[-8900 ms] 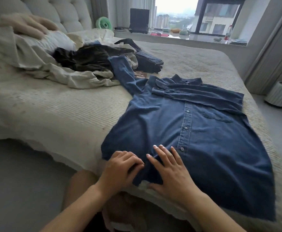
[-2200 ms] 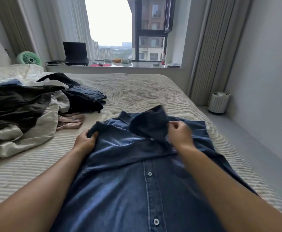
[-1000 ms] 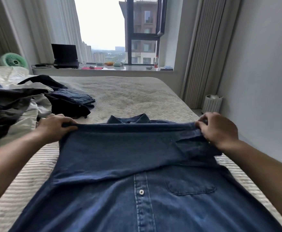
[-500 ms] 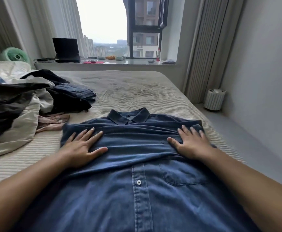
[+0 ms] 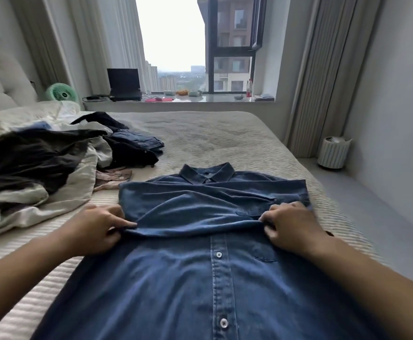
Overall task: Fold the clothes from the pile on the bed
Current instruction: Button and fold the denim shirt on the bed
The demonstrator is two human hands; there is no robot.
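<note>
Left hand (image 5: 97,229) and right hand (image 5: 291,227), arms outstretched, each pinch a fold of the denim shirt (image 5: 200,278) on the bed (image 5: 225,138).

Half a second back both hands lay flat on the folded sleeves. Now left hand (image 5: 97,229) and right hand (image 5: 291,227) sit nearer the body, fingers curled, pinching the denim shirt (image 5: 200,278) fold between them, cloth bunched.

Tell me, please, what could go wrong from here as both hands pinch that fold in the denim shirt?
The fold sags between the left hand and right hand, so the denim shirt may crease unevenly. The folded sleeves could slip loose if lifted. The clothes pile lies close and may snag.
</note>
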